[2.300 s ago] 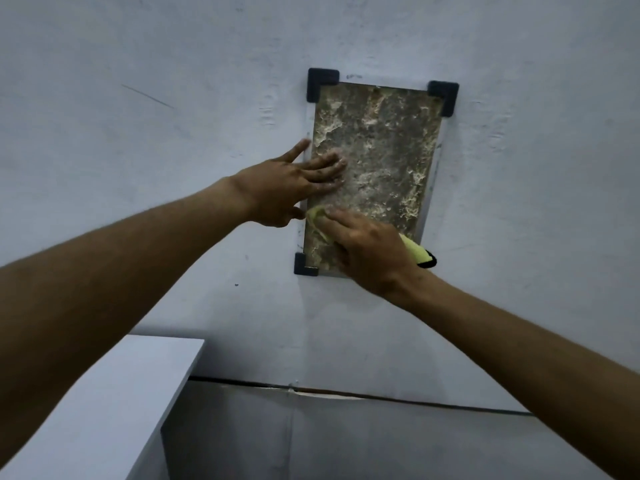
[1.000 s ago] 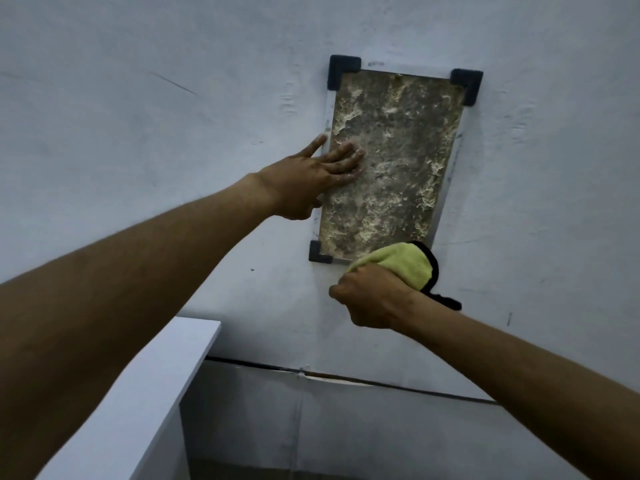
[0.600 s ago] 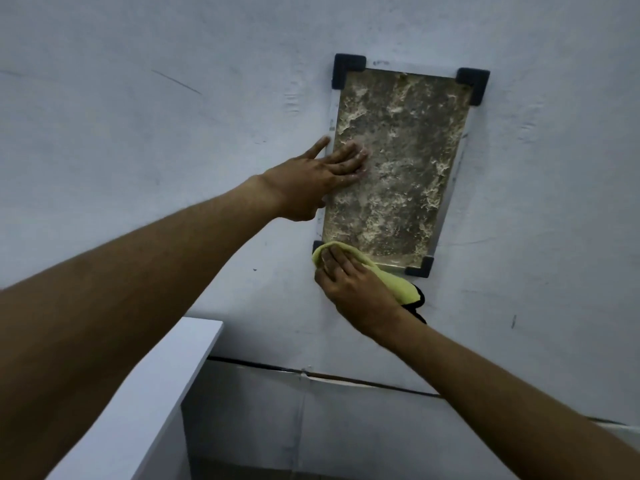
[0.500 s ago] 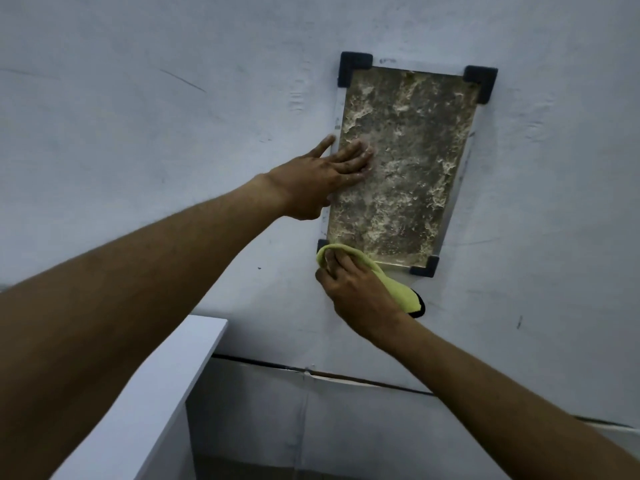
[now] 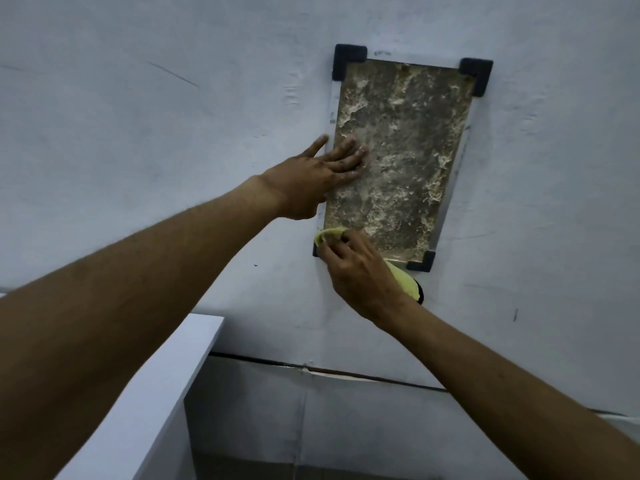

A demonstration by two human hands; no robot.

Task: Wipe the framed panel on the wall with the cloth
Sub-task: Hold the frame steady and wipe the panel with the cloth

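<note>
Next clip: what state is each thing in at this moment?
framed panel, fixed on the wall, surface blotchy, lower left corner under the cloth.
cloth, bunched, pressed on that corner by the right hand.
left hand, flat on the panel's left edge, fingers straight.
right hand, fingers bent over the cloth.

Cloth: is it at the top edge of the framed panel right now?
No, the right hand holds the yellow cloth against the lower left corner of the framed panel.
</note>
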